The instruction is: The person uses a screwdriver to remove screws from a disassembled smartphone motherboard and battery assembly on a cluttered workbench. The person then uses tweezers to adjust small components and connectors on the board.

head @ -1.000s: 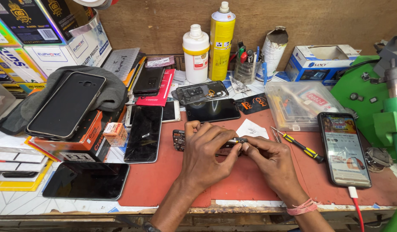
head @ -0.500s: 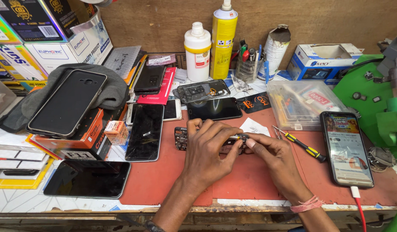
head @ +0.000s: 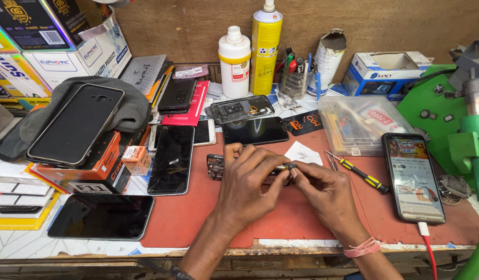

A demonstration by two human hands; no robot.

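Since the earlier frame little had shifted: both hands had stayed pressed together over the red mat point(head: 198, 218), the fingers only closing a touch tighter on the small part between them.

At the far left a dark phone point(head: 76, 124) lay tilted on a grey cloth over stacked boxes, near enough the pile's edge that a knock of the desk point(head: 22, 236) could have sent it sliding. Beside it two more black phones point(head: 172, 158) lay flat, apart from the work.

The left hand point(head: 247, 189) was curled over the opened phone body point(head: 216, 167), pinning it to the mat at the centre of the desk. The right hand point(head: 327, 194) pinched a small dark piece point(head: 287, 167) against it with narrow fingertips. Squeezed too hard or twisted, that piece could probably have bent or sprung away among the clutter.

To the right a yellow-handled screwdriver point(head: 361, 175) lay just beside the right hand, and a careless wrist might have rolled it into the lit phone point(head: 413, 176) charging on its red cable.
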